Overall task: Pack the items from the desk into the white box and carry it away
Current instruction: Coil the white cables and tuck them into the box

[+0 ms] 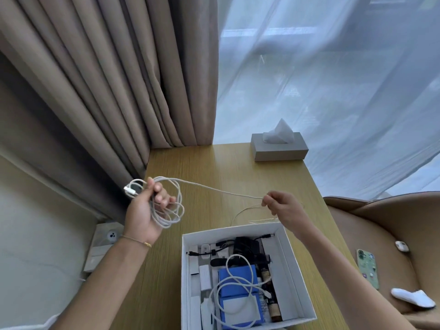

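My left hand [145, 210] holds several loops of a white charging cable [175, 206] above the desk's left side, its plug sticking out at the thumb. A straight run of the same cable stretches rightward to my right hand [283, 208], which pinches it above the box's far edge. The white box [297, 270] sits open on the wooden desk [214, 167] below my hands. Inside lie a blue case [238, 282], another white cable, black adapters, white chargers and a dark bottle.
A grey tissue box [278, 146] stands at the desk's far right corner. Beige curtains [107, 79] hang at the left, sheer ones at the right. A tan armchair [381, 222] at the right holds a phone [367, 267], an earbud case and a white cloth. A wall socket [104, 244] sits lower left.
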Available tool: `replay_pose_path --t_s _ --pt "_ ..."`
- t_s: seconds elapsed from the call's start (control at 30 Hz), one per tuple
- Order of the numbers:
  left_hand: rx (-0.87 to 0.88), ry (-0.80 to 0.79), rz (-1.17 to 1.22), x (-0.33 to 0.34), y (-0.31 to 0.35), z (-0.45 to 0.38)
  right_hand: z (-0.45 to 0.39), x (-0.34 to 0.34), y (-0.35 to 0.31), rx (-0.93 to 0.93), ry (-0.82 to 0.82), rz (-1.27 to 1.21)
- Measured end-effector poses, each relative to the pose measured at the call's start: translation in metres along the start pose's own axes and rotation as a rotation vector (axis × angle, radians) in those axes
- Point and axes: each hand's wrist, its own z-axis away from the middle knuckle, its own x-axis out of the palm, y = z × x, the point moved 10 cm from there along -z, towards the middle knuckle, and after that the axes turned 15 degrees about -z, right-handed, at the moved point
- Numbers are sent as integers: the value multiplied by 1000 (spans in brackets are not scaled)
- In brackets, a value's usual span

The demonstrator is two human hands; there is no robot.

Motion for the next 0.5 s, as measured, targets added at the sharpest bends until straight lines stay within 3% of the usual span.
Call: replay_pose_path --t_s 0.13,0.3,0.4,0.5 --pt "115 149 -301 -15 10 5 -2 -2 -2 -44 54 136" --pt "382 135 -913 42 11 36 16 58 -28 -69 -184 318" --pt "469 35 -1096 84 -2 47 32 92 -48 -97 -325 309" --pt "457 -72 -1228 106 -22 49 36 97 -69 -152 -290 201"
